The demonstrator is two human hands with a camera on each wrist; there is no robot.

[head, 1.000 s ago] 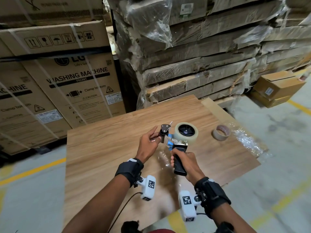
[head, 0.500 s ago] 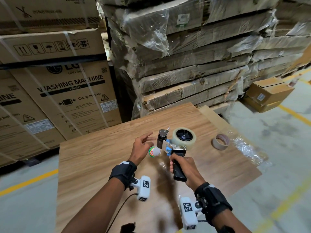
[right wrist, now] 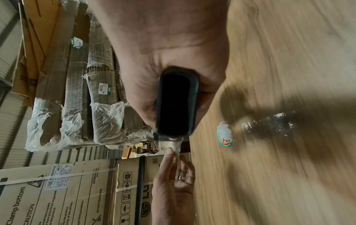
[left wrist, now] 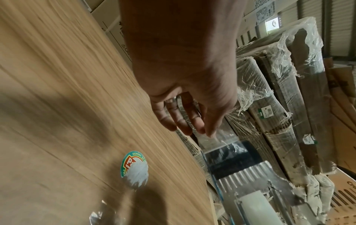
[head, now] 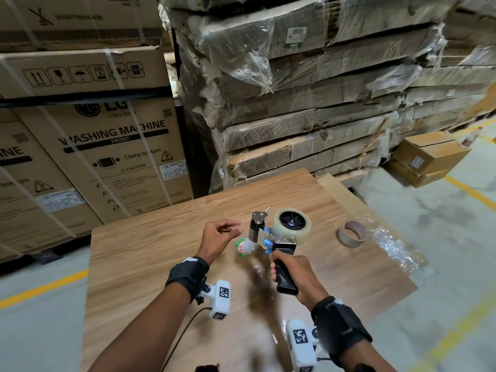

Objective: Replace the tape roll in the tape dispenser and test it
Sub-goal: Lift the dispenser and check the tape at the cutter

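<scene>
My right hand (head: 291, 267) grips the black handle (right wrist: 176, 103) of the tape dispenser (head: 264, 236), held above the wooden board (head: 147, 251). A full clear tape roll (head: 302, 238) sits on the dispenser's black hub. My left hand (head: 222, 232) is just left of the dispenser's front roller (left wrist: 231, 159). Its thumb and fingers (right wrist: 177, 153) pinch the free end of the clear tape strip (left wrist: 215, 141), which runs back to that roller. The cutter side of the dispenser is hidden in the wrist views.
An empty tape core (head: 351, 233) lies on the board to the right, beside crumpled clear wrap (head: 391, 245). A round sticker (head: 243, 247) and a scrap of clear film (right wrist: 269, 124) are on the board under the dispenser. Stacked cartons (head: 107, 146) and wrapped packs (head: 308, 103) stand behind.
My left hand has drawn away leftward from the dispenser's front with the tape end, uncovering the round sticker on the board. The right hand keeps its grip on the handle.
</scene>
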